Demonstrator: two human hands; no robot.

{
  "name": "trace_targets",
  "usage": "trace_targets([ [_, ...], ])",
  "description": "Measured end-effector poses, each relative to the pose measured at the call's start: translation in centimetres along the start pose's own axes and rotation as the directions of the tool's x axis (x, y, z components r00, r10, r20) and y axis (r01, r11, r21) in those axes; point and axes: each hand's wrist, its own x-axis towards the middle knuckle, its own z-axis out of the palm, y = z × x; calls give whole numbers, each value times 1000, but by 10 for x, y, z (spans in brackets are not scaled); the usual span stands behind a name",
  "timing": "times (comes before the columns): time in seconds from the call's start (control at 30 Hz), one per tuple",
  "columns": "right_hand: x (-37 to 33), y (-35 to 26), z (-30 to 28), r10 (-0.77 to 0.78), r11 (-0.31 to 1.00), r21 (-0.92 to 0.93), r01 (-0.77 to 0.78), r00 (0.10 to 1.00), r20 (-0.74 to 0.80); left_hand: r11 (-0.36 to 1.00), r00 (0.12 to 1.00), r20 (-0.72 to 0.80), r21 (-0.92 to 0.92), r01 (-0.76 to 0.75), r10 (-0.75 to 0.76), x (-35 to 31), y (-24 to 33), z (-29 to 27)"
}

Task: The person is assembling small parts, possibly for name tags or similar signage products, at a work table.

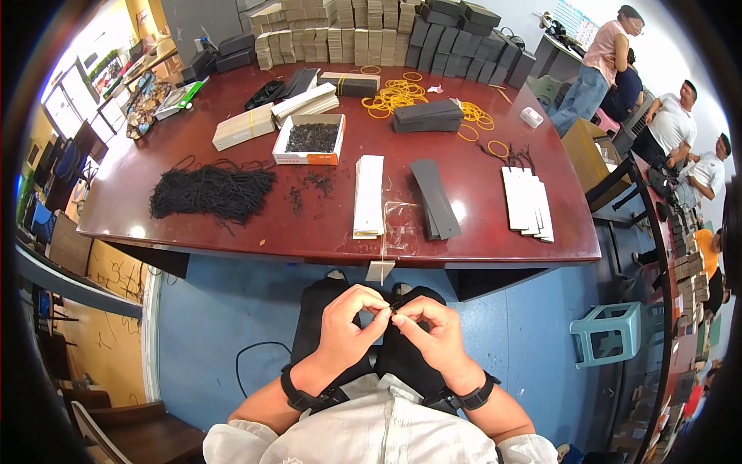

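Note:
Over my lap, just short of the table's near edge, my left hand (352,325) and my right hand (434,334) meet fingertip to fingertip. Both pinch a tiny black piece (395,307); the fingers hide most of it, so I cannot tell its kind. Beyond them on the table lie a stack of white card strips (369,197) and a few dark grey strips (435,199). A bundle of black cords (212,191) is at the left, near loose black bits (311,184). At the right, white tags (527,203) have black cords at their far ends.
The red table (294,224) holds an open box of small black bits (308,160), yellow rubber bands (394,98) and a dark stack (427,117). Stacked bundles (332,45) line its far side. A teal stool (607,334) stands right; several people are farther right.

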Motion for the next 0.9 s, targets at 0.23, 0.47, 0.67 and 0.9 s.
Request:
trace_targets([
  [0.23, 1, 4, 2, 5, 999, 36, -4, 999, -38, 1000, 1000, -6, 3, -3, 3, -2, 0, 0],
  [0.47, 2, -1, 3, -46, 998, -49, 43, 996, -71, 1000, 1000, -10, -11, 0, 0, -3, 0, 0],
  [0.67, 4, -8, 6, -139, 981, -153, 123, 986, -98, 999, 999, -23, 31, -36, 37, -3, 1, 1],
  [0.9, 5, -11, 7, -181, 966, -205, 158, 979, -97, 983, 992, -18, 136, -125, 128, -4, 0, 1],
])
